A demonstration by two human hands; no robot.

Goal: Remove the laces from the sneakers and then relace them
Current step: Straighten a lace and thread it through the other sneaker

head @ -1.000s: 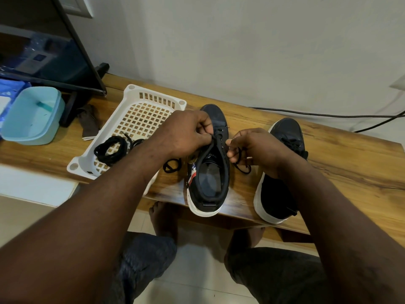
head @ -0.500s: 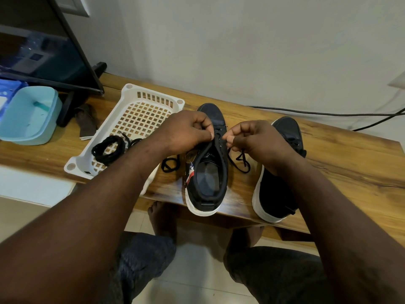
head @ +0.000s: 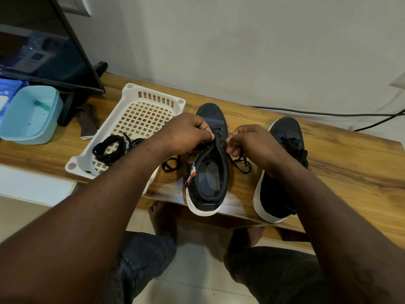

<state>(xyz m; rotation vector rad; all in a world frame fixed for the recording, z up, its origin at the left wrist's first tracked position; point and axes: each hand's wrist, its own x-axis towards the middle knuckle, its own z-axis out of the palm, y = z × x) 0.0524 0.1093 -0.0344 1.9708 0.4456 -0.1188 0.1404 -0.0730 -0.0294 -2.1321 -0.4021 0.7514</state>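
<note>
Now the left hand (head: 186, 134) is curled, thumb and forefinger pinching the left eyelet flap of a black sneaker (head: 206, 200). Opposite it, the right hand (head: 252, 143) pinches a black lace (head: 240, 163) at the right eyelet row; the slack loops down onto the surface (head: 339, 163) between this sneaker and a second sneaker (head: 285, 130), which stands just beside it, laced. Both stand toes toward the wall, heels at the near edge. Left of the held sneaker a loose loop (head: 169, 165) lies on the wood. Further left is a white basket (head: 140, 99) with a coiled lace (head: 109, 148) in it, then a pale blue tub (head: 28, 119).
</note>
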